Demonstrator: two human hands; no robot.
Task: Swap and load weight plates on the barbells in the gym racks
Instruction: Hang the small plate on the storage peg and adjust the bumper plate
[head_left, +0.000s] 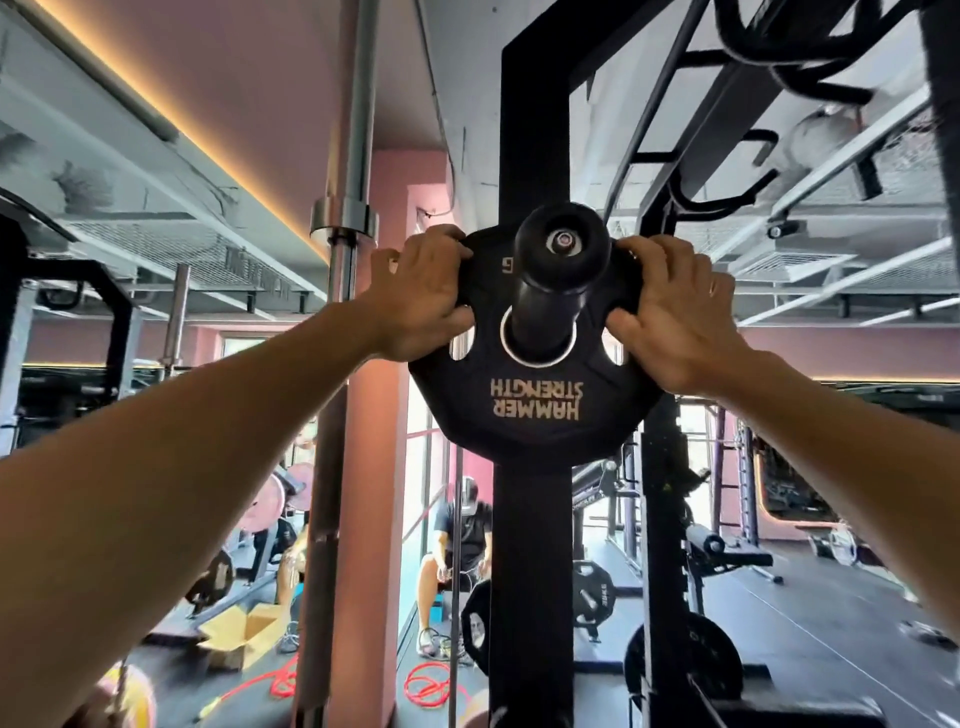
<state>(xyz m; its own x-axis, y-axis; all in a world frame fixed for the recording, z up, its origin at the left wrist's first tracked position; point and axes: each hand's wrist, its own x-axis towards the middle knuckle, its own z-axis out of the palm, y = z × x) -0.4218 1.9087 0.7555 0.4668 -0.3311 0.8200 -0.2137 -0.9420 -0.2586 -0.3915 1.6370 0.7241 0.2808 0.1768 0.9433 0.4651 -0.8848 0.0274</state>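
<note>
Black rubber weight plate (530, 410), "HAMMER STRENGTH" lettering printed upside down, sits threaded on a black storage peg (558, 275) that sticks out toward the camera from a black rack upright (530, 561), frame centre. Peg passes through the plate's steel-ringed centre hole; peg end cap with a small metal bolt at 12 o'clock of the plate.

Left hand (423, 296) grips the plate edge at about 10 o'clock, fingers curled over the rim, thumb hooked into a grip slot. Right hand (670, 317) grips the opposite edge at about 2 o'clock, fingers wrapped over the rim, thumb pressed at the slot beside the centre hole. Both arms extended up and forward.

Chrome barbell (350, 156) stands upright at 11 o'clock of the plate, just left of the left hand, collar visible near its middle. Pink column (371, 519) behind it.

Background: seated person (462, 540) at 6 o'clock, left of the upright, face not described. Red cable (428, 686) coiled on the floor near their feet. Open cardboard box (244, 636) at 8 o'clock. More black plates (595, 592) on low racks at 5 o'clock. Ceiling has warm strip lighting (176, 119) at 10 o'clock.
</note>
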